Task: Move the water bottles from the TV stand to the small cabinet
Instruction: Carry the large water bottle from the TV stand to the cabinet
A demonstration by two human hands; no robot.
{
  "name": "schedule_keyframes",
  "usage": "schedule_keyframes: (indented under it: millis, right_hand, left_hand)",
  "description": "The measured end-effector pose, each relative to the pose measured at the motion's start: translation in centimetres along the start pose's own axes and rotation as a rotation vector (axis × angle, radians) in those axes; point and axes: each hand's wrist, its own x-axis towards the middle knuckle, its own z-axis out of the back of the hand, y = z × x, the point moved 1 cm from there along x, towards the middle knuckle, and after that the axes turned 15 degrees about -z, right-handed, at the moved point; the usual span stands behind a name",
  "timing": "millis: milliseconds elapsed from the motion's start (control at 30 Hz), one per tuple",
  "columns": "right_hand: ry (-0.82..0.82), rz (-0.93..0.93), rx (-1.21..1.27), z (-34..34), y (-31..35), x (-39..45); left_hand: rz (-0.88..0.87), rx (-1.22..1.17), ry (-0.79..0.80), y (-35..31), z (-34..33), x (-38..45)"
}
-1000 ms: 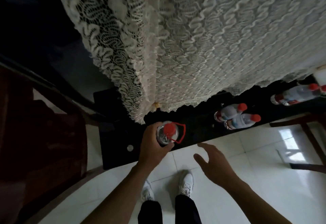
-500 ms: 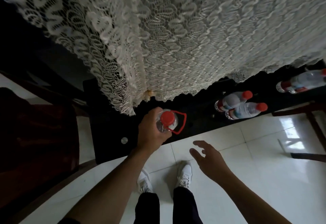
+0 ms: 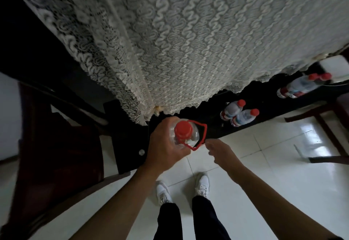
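My left hand [image 3: 164, 145] grips a large clear water bottle [image 3: 186, 135] with a red cap and a red carry handle, seen from above at the front edge of the black TV stand [image 3: 268, 103]. My right hand [image 3: 222, 152] is just right of it, its curled fingertips at the handle's edge; whether they pinch it is unclear. Two small red-capped bottles [image 3: 238, 114] stand together on the stand to the right. Further right, more bottles [image 3: 300, 87] stand near the frame's edge.
A cream lace cloth [image 3: 188, 41] hangs over the stand's upper part. Dark wooden furniture [image 3: 56, 145] stands at the left and a wooden frame [image 3: 328, 134] at the right. My white shoes [image 3: 203, 185] are on the glossy white tile floor.
My left hand has raised the large bottle closer to the camera. My right hand has moved up and left from the open floor to the bottle's red handle, its fingers curling.
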Motion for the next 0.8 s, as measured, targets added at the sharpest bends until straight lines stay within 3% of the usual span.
schedule_keyframes:
  millis: [233, 533, 800]
  right_hand:
    - [0.083, -0.05, 0.349, 5.1, 1.5, -5.0]
    - [0.267, -0.052, 0.47, 7.1, 2.8, -7.3]
    - [0.275, 0.036, 0.68, 8.7, 1.3, -11.8]
  left_hand:
    - [-0.025, -0.005, -0.079, -10.6, 5.6, 2.3]
    - [-0.146, 0.008, -0.219, -21.1, 8.7, 3.9]
    - [-0.284, -0.088, -0.298, -26.0, 10.0, 1.7]
